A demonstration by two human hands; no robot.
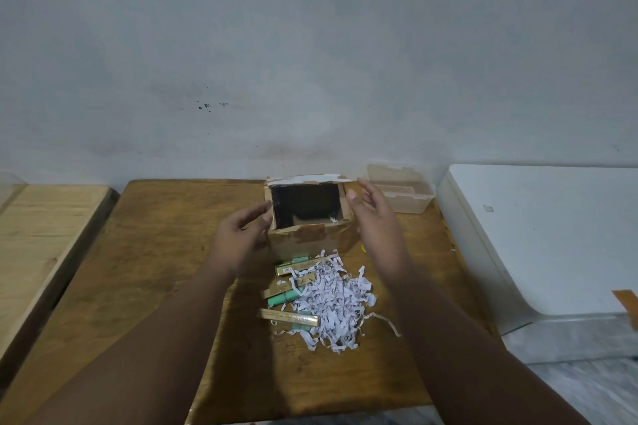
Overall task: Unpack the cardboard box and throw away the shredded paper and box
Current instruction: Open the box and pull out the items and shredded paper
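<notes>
Two hands bracket the box [307, 240] at the back of the table [165, 252], left hand [241, 238] and right hand [376, 217] both loosely open and holding nothing, shredded paper [333, 300] heaped just in front: unpacking looks done, so next grip its sides and lift.

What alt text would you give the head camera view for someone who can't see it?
A person's left hand and right hand, both open, flank an open cardboard box on a wooden table. Nearer the camera lies a pile of shredded paper mixed with slim gold boxes and green tubes.
</notes>
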